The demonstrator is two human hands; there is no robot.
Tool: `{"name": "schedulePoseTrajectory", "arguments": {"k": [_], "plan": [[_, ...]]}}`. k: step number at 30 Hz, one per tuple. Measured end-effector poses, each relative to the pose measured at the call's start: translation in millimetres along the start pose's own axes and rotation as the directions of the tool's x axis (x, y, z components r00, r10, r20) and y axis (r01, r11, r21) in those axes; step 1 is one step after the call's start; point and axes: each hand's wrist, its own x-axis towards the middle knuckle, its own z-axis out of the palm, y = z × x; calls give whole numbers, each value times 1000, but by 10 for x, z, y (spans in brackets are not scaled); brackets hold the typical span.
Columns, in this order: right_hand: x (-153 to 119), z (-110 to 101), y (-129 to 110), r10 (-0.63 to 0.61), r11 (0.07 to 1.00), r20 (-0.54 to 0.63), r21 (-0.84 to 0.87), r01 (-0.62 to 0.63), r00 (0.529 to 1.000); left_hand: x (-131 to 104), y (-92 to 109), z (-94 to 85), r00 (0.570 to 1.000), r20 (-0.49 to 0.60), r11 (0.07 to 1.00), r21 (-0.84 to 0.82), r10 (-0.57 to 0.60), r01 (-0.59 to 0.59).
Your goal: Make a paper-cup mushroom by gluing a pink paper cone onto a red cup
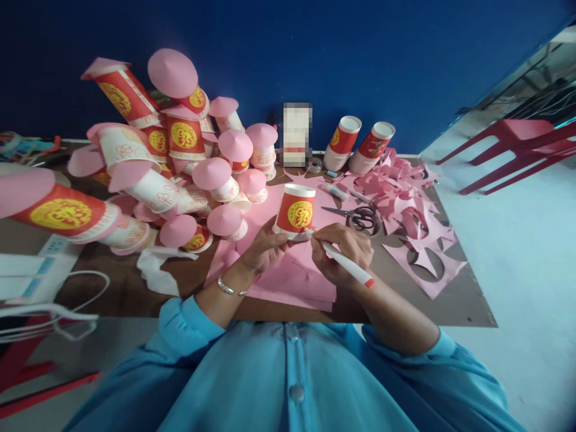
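Note:
My left hand [263, 249] is closed around the lower part of a red paper cup [292, 204] with a yellow round emblem. The cup stands with its wider rim downward, over pink paper sheets [310, 288]. In my right hand [344, 249] is a white marker pen [346, 264] with a red end. Its tip is at the cup's lower edge, on the right side of the emblem. Whether the tip touches the cup is hard to tell. Scissors [360, 216] lie just beyond my right hand, over a tape roll.
Many cups with pink cone tops [225, 221] are piled on the left. Pink paper scraps [409, 210] cover the right side. Two cup stacks [344, 141] stand by the blue wall [252, 54]. White tissue [157, 273] lies front left; red stools [522, 141] stand beyond the table.

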Motion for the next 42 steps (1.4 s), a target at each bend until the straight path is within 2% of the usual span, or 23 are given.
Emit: {"name": "schedulePoseTrajectory", "arguments": {"k": [17, 22, 25, 32, 38, 42], "plan": [[-7, -5, -43, -4, 999, 22, -38, 5, 1000, 4, 13, 9, 1000, 8, 1000, 6, 9, -9], [-17, -3, -48, -9, 1000, 33, 2, 9, 999, 12, -7, -4, 999, 33, 1000, 2, 4, -4], [-8, -40, -59, -9, 998, -5, 57, 9, 1000, 10, -26, -25, 999, 31, 1000, -7, 10, -9], [3, -75, -44, 113, 994, -40, 7, -112, 993, 16, -40, -75, 998, -11, 997, -49, 59, -60], [-21, -15, -4, 68, 997, -10, 32, -68, 998, 20, 9, -12, 1000, -5, 996, -89, 9, -9], [-12, -25, -13, 47, 999, 2, 12, -47, 999, 15, -4, -10, 999, -9, 998, -30, 47, -47]]}}
